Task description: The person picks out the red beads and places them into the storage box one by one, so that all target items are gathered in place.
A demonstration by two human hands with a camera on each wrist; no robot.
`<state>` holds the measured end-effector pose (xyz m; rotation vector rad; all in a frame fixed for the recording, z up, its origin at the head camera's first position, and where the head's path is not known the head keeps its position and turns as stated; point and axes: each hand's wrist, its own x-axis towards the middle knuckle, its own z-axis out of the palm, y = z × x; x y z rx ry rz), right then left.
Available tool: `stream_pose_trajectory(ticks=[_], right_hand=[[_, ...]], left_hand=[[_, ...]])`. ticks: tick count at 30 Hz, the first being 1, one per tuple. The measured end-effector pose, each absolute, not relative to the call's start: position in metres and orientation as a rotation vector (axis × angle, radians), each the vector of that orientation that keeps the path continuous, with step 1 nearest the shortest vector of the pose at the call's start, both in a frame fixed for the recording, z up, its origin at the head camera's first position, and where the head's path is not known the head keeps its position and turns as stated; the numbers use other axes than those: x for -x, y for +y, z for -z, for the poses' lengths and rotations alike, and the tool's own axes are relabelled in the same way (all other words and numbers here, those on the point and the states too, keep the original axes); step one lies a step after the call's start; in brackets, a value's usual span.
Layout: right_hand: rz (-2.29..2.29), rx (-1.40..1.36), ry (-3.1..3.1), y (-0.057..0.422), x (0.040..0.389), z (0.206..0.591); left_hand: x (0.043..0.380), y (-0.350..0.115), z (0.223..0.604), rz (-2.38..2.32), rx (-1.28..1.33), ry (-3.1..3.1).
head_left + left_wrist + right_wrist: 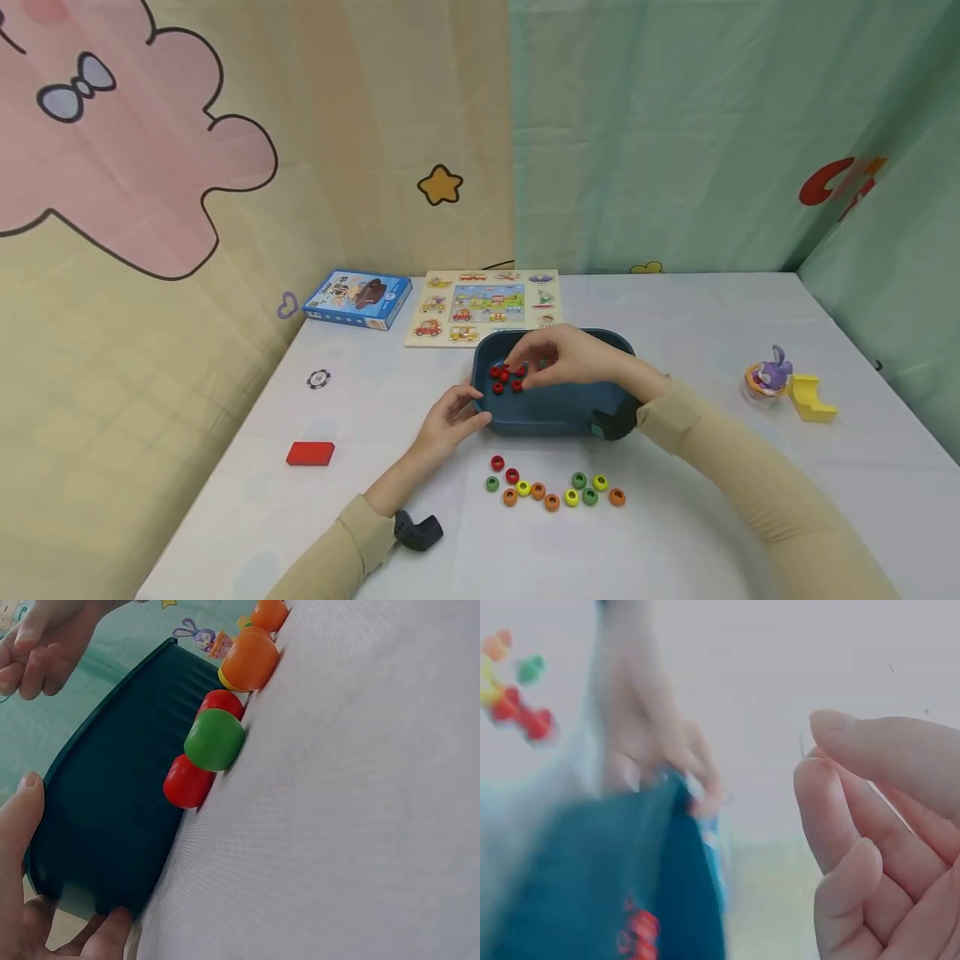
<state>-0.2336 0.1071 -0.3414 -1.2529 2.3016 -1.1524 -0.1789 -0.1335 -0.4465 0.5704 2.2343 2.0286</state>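
Note:
A dark teal plastic tray [558,417] stands in the middle of the table with several red beads [504,376] inside at its left end. My left hand [448,421] grips the tray's left end, thumb [24,814] at the near side and fingers [109,934] around the corner. Over the tray is my right hand [566,357], with thumb and index finger brought together. A thin cord [802,744] shows at those fingertips; most of it is hidden or too fine to see. In front of the tray lie loose red, green, yellow and orange beads [537,492].
Behind the tray lie a wooden picture puzzle board [420,333] and a blue box [358,297]. On the left are a poker chip [318,379] and a red block [311,453]. A purple rabbit toy [771,375] and a yellow piece [810,398] stand at right.

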Motion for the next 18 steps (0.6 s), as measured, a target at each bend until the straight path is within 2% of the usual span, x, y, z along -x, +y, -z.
stream_pose_trajectory(ticks=[4, 8, 18], right_hand=[[1.193, 1.349, 2.198, 0.107, 0.195, 0.356], [1.154, 1.407, 2.173, 0.102, 0.177, 0.390], [1.017, 1.446, 2.225, 0.088, 0.168, 0.431]], left_hand=[[0.186, -0.135, 0.460, -2.061, -0.591, 2.230], [0.187, -0.136, 0.461, -2.059, -0.577, 2.231], [0.175, -0.132, 0.438, -2.015, -0.588, 2.240]])
